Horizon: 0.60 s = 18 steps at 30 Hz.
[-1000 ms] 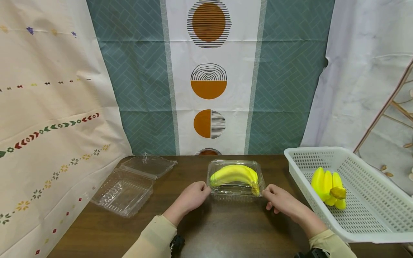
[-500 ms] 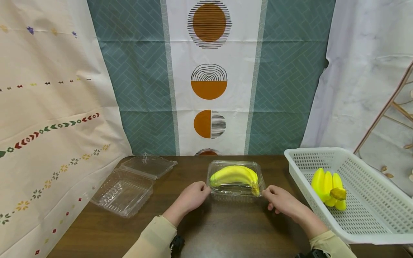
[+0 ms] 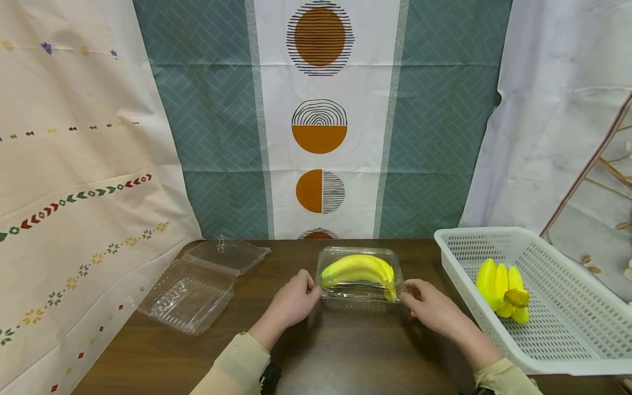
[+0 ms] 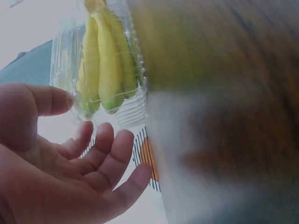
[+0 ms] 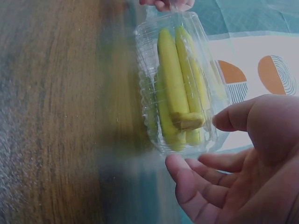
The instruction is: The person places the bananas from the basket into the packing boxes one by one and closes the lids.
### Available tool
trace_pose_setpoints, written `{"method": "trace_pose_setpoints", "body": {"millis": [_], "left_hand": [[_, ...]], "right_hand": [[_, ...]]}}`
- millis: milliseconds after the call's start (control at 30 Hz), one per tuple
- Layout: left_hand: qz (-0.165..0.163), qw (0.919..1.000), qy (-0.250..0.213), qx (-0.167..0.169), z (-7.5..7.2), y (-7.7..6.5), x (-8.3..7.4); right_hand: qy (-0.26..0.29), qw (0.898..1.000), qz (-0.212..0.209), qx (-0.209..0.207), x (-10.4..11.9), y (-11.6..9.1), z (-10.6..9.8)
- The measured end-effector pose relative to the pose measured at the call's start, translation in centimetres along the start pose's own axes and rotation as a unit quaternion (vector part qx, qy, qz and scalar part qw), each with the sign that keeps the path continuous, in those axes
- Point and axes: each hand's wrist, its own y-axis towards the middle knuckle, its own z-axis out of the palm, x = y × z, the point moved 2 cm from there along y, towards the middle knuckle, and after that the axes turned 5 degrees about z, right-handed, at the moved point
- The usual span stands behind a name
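Observation:
A transparent plastic clamshell box (image 3: 353, 304) stands on the brown table with its lid down over a bunch of yellow bananas (image 3: 357, 267). At its left front corner is my left hand (image 3: 293, 302); in the left wrist view the thumb (image 4: 53, 100) meets the box's edge while the other fingers curve loosely apart from it. My right hand (image 3: 432, 308) is at the right front corner. The right wrist view has that thumb (image 5: 231, 116) at the lid's edge and the fingertips (image 5: 175, 163) just off the end of the box, relaxed, near the banana stem.
Another transparent clamshell (image 3: 187, 299) lies at the left with its lid folded back. A white perforated basket (image 3: 558, 329) on the right holds a second bunch of bananas (image 3: 498, 288). Patterned cloths (image 3: 439, 137) hang behind and at the sides of the table (image 3: 345, 356).
Both hands have loosened from their closed pinch at the box's front corners; the fingers now spread more. The box and bananas have stayed in place.

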Motion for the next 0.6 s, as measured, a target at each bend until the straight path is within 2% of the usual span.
{"method": "trace_pose_setpoints", "body": {"millis": [200,333,600], "left_hand": [[-0.005,0.9997,0.004,-0.023,0.1,0.1,0.1],[-0.009,0.9998,0.0,-0.018,0.2,0.1,-0.1],[0.017,0.9996,0.015,-0.014,0.2,-0.4,-0.8]], "right_hand": [[-0.069,0.996,-0.025,-0.045,0.4,-0.3,-0.1],[-0.106,0.991,-0.034,-0.069,0.6,-0.7,0.1],[-0.164,0.98,-0.046,-0.097,1.1,-1.6,0.5]]}}
